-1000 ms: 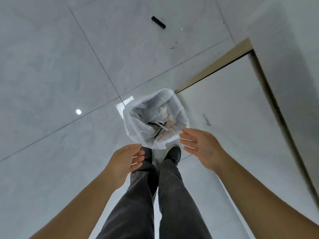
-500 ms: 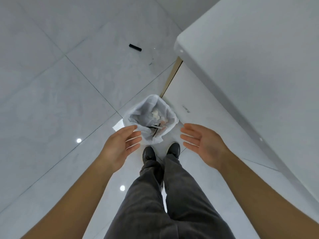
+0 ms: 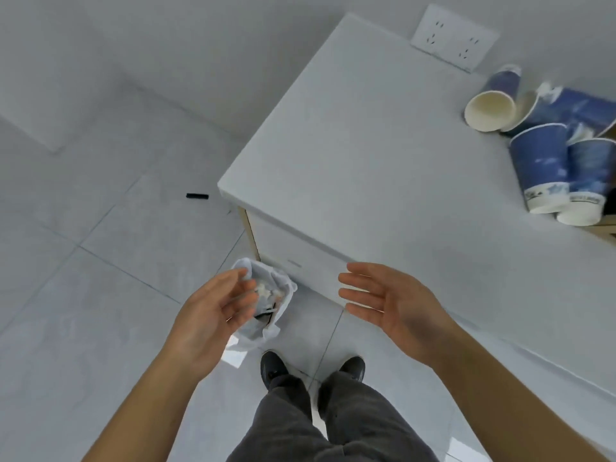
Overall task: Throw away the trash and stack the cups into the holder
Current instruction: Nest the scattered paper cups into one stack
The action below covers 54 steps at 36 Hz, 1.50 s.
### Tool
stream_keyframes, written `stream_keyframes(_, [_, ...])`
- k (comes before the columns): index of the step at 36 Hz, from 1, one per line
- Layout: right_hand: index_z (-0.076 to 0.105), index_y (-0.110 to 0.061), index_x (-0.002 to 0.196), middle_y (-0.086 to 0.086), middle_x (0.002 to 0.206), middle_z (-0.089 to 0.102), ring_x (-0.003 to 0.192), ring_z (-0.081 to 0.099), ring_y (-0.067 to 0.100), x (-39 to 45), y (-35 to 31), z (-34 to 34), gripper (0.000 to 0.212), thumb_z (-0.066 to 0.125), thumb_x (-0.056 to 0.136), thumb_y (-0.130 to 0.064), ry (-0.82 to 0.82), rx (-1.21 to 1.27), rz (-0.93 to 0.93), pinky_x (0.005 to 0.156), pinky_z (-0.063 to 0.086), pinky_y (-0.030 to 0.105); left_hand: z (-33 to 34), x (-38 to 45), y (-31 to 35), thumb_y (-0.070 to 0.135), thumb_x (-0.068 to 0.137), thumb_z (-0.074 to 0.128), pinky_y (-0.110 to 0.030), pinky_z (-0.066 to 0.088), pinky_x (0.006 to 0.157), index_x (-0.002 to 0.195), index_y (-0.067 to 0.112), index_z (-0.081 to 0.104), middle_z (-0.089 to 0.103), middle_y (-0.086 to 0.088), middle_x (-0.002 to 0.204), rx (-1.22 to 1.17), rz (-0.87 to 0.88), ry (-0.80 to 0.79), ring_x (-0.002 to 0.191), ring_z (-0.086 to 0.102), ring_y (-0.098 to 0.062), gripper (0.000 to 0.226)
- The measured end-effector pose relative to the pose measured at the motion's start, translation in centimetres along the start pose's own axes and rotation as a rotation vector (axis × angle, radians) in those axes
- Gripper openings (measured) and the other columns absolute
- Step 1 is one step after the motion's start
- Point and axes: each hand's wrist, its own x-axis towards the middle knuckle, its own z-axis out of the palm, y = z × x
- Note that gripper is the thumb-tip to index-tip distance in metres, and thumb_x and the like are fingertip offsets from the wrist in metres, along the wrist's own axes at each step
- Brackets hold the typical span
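Observation:
A small bin lined with a white bag [image 3: 280, 291] stands on the floor by the cabinet corner, with crumpled trash and a dark stick inside. My left hand [image 3: 213, 315] hovers over its left side, fingers apart, holding nothing. My right hand [image 3: 390, 301] is open too, palm facing left, in front of the cabinet face. On the white countertop [image 3: 366, 145] at the far right lie several blue paper cups: one on its side with its cream inside showing [image 3: 490, 110], two upside down [image 3: 540, 168]. A brown holder edge [image 3: 606, 228] peeks in at the right border.
A small black object [image 3: 197, 196] lies on the tiled floor left of the cabinet. A wall socket plate [image 3: 453, 36] sits above the countertop. My shoes [image 3: 273, 368] stand just behind the bin. A wall runs along the back.
The view has lifted from the bin toward the countertop, bringing the cups into sight. Both hands stay empty and have risen, spreading a little farther apart.

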Motion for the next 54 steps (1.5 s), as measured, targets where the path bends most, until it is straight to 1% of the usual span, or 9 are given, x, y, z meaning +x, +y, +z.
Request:
stream_keyframes(2, [0.068,-0.009,0.114,0.009,0.11,0.075,0.102,0.072,0.026,-1.5,-1.3,-2.8,0.028,0.048,0.099,-0.021,0.038,0.031,-0.056,0.092,0.053,0.041,2.9,-0.3,0.6,0.019,0.095,0.057,-0.038,0.049,0.087,0.102,0.012,0.07,0.069,-0.009,0.095,0.03,0.031,-0.044,0.084,0.063,-0.023,0.016])
stream_keyframes(4, [0.069,-0.009,0.113,0.009,0.11,0.075,0.102,0.072,0.026,-1.5,-1.8,-3.5,0.028,0.048,0.099,-0.02,0.05,0.028,-0.069,0.092,0.053,0.041,3.4,-0.2,1.1,0.019,0.096,0.056,-0.038,0.048,0.085,0.103,0.012,0.069,0.069,-0.008,0.095,0.031,0.05,-0.051,0.083,0.062,-0.023,0.017])
stream_keyframes(9, [0.068,-0.007,0.114,0.01,0.11,0.075,0.102,0.072,0.028,-4.0,-3.5,-9.7,0.028,0.049,0.099,-0.02,0.115,0.102,-0.136,0.092,0.053,0.042,10.0,-1.2,1.1,0.02,0.097,0.055,-0.032,0.05,0.08,0.104,0.014,0.068,0.072,-0.004,0.093,0.085,0.089,-0.12,0.085,0.067,-0.019,0.017])
stream_keyframes(14, [0.068,-0.007,0.114,0.01,0.109,0.075,0.1,0.072,0.027,-6.4,-4.7,-16.5,0.028,0.049,0.098,-0.019,0.17,0.176,-0.196,0.09,0.054,0.042,17.0,-2.8,-0.1,0.021,0.096,0.056,-0.031,0.053,0.078,0.103,0.016,0.07,0.073,-0.004,0.094,0.123,0.119,-0.166,0.085,0.068,-0.019,0.017])
stream_keyframes(22, [0.069,-0.008,0.112,0.009,0.109,0.076,0.1,0.073,0.027,-9.0,-6.2,-24.8,0.026,0.052,0.097,-0.021,0.208,0.283,-0.264,0.093,0.053,0.042,26.7,-5.0,-1.7,0.02,0.095,0.057,-0.034,0.052,0.08,0.104,0.014,0.071,0.073,-0.005,0.092,0.192,0.132,-0.234,0.083,0.068,-0.021,0.017])
stream_keyframes(27, [0.069,-0.008,0.113,0.009,0.109,0.076,0.099,0.073,0.026,-9.6,-6.9,-28.3,0.026,0.054,0.096,-0.021,0.219,0.333,-0.286,0.09,0.054,0.04,30.9,-5.2,-1.7,0.021,0.094,0.059,-0.037,0.052,0.085,0.105,0.014,0.072,0.074,-0.007,0.094,0.201,0.121,-0.261,0.086,0.068,-0.023,0.018])
stream_keyframes(34, [0.068,-0.007,0.115,0.009,0.109,0.076,0.1,0.073,0.027,-8.9,-7.4,-31.0,0.027,0.054,0.097,-0.02,0.251,0.41,-0.286,0.091,0.054,0.042,33.7,-4.2,-1.2,0.02,0.093,0.06,-0.038,0.051,0.085,0.106,0.013,0.071,0.074,-0.008,0.094,0.223,0.098,-0.277,0.086,0.067,-0.024,0.018])
stream_keyframes(42, [0.067,-0.006,0.115,0.011,0.109,0.075,0.1,0.072,0.028,-7.2,-9.4,-31.3,0.026,0.053,0.097,-0.018,0.315,0.467,-0.297,0.087,0.054,0.041,35.6,-0.8,0.6,0.02,0.092,0.062,-0.039,0.051,0.085,0.107,0.011,0.071,0.074,-0.008,0.092,0.243,0.048,-0.297,0.084,0.067,-0.024,0.02])
stream_keyframes(54, [0.068,-0.004,0.112,0.012,0.109,0.075,0.101,0.071,0.029,-3.3,-15.0,-29.2,0.025,0.054,0.096,-0.016,0.431,0.507,-0.333,0.085,0.055,0.04,37.0,6.7,8.0,0.021,0.094,0.06,-0.039,0.051,0.088,0.106,0.012,0.07,0.071,-0.01,0.099,0.25,0.06,-0.329,0.092,0.067,-0.025,0.018])
